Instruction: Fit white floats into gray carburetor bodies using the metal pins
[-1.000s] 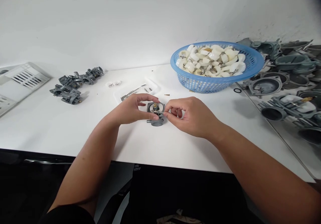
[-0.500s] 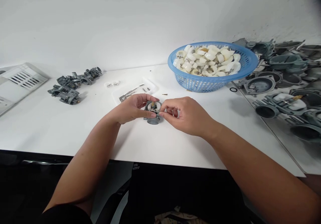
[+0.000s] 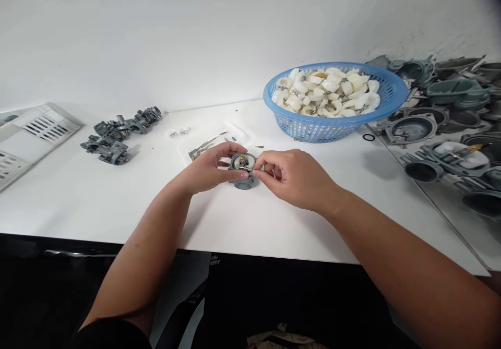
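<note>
Two forearms (image 3: pixel 144 255) angle inward, left hand (image 3: pixel 207 170) gripping the carburetor (image 3: pixel 244 184), right hand (image 3: pixel 294 178) pinching a thin rod (image 3: pixel 249 169)

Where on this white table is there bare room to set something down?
The tabletop is bare in front of the small gray castings and between the right forearm and blue basket. It's crowded far right, among gray housings, and around the held metal part, with the white tray beyond.

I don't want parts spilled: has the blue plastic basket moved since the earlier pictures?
No; the blue plastic basket keeps its place against the black O-ring; the view itself shifted slightly.
</note>
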Action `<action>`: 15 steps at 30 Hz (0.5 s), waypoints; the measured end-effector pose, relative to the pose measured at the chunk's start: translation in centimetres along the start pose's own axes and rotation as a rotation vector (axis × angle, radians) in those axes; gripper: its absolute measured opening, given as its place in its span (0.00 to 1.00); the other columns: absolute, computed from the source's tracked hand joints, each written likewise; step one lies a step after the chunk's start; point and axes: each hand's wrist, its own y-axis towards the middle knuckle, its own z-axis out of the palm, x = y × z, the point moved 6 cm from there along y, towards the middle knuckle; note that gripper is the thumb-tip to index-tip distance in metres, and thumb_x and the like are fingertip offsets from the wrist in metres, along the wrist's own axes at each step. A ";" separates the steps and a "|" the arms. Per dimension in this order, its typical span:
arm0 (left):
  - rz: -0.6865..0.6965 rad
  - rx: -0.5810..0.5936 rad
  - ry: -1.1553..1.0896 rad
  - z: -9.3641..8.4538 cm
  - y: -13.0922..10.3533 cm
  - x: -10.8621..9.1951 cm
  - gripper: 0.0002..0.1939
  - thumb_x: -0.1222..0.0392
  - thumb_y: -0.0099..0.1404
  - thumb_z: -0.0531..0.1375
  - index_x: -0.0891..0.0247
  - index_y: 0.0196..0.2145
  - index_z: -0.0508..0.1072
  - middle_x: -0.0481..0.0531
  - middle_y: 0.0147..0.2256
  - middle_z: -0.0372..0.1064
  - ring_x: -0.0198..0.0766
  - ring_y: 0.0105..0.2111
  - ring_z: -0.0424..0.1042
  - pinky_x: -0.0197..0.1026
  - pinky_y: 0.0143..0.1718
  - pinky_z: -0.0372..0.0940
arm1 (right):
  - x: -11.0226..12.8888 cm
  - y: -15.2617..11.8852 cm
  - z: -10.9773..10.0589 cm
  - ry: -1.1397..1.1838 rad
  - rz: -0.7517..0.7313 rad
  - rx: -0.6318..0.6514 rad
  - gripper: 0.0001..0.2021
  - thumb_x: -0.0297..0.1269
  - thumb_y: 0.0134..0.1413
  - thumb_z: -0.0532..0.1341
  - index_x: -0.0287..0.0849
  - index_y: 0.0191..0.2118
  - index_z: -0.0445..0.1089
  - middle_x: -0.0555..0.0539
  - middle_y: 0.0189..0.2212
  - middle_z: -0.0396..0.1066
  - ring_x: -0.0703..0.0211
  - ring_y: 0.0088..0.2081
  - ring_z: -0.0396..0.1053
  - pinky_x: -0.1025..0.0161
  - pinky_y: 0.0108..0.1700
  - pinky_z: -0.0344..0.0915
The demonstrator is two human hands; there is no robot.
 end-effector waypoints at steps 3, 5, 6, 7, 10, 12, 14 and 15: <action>0.027 -0.028 0.045 0.0 0.0 -0.3 0.24 0.51 0.57 0.70 0.58 0.49 0.72 0.54 0.49 0.69 0.44 0.50 0.67 0.51 0.54 0.61 | -0.2 0.1 0.0 -0.013 0.011 -0.017 0.03 0.32 0.58 0.61 0.44 0.33 0.73 0.56 0.18 0.66 0.67 0.21 0.58 0.65 0.28 0.48; 0.016 -0.029 0.042 0.0 -0.1 -0.4 0.22 0.51 0.57 0.70 0.59 0.47 0.72 0.54 0.48 0.70 0.45 0.51 0.67 0.52 0.55 0.61 | -0.4 0.1 0.1 -0.018 0.010 -0.026 0.03 0.33 0.58 0.62 0.44 0.33 0.73 0.56 0.18 0.66 0.67 0.21 0.59 0.65 0.28 0.48; -0.001 -0.022 0.022 0.0 -0.1 -0.3 0.22 0.52 0.56 0.70 0.59 0.47 0.72 0.54 0.48 0.70 0.45 0.51 0.67 0.52 0.55 0.62 | -0.4 0.1 0.1 -0.020 0.005 -0.029 0.03 0.33 0.58 0.62 0.44 0.34 0.73 0.56 0.19 0.67 0.67 0.22 0.60 0.65 0.28 0.48; -0.019 -0.008 -0.005 0.1 -0.1 -0.2 0.23 0.52 0.56 0.70 0.59 0.47 0.71 0.54 0.48 0.70 0.46 0.51 0.67 0.52 0.53 0.63 | -0.4 0.1 0.2 -0.023 -0.003 -0.032 0.03 0.33 0.58 0.62 0.44 0.34 0.73 0.55 0.19 0.67 0.67 0.22 0.60 0.65 0.28 0.48; -0.053 0.044 -0.100 0.3 0.0 0.0 0.24 0.54 0.55 0.71 0.59 0.48 0.70 0.55 0.47 0.70 0.47 0.52 0.68 0.50 0.49 0.66 | -0.2 0.1 0.2 -0.034 -0.026 -0.040 0.03 0.34 0.59 0.62 0.45 0.34 0.74 0.55 0.20 0.68 0.67 0.23 0.60 0.65 0.29 0.48; -0.060 0.054 -0.140 0.4 0.1 0.2 0.25 0.55 0.54 0.71 0.59 0.48 0.70 0.55 0.46 0.70 0.47 0.52 0.67 0.49 0.48 0.67 | -0.1 0.1 0.2 -0.041 -0.031 -0.043 0.04 0.34 0.59 0.62 0.45 0.34 0.75 0.55 0.20 0.68 0.67 0.23 0.60 0.65 0.29 0.48; -0.074 0.040 -0.166 0.3 0.2 0.3 0.26 0.57 0.53 0.72 0.60 0.48 0.70 0.55 0.45 0.70 0.47 0.51 0.68 0.49 0.47 0.68 | -0.1 0.0 0.2 -0.040 -0.024 -0.043 0.04 0.33 0.58 0.62 0.45 0.34 0.75 0.55 0.20 0.67 0.67 0.23 0.60 0.65 0.29 0.48; -0.081 0.036 -0.177 0.3 0.3 0.4 0.27 0.57 0.53 0.72 0.60 0.49 0.70 0.55 0.45 0.70 0.46 0.50 0.68 0.49 0.47 0.68 | -0.1 0.0 0.2 -0.035 -0.019 -0.044 0.04 0.33 0.58 0.62 0.45 0.33 0.75 0.55 0.20 0.67 0.67 0.23 0.59 0.65 0.28 0.48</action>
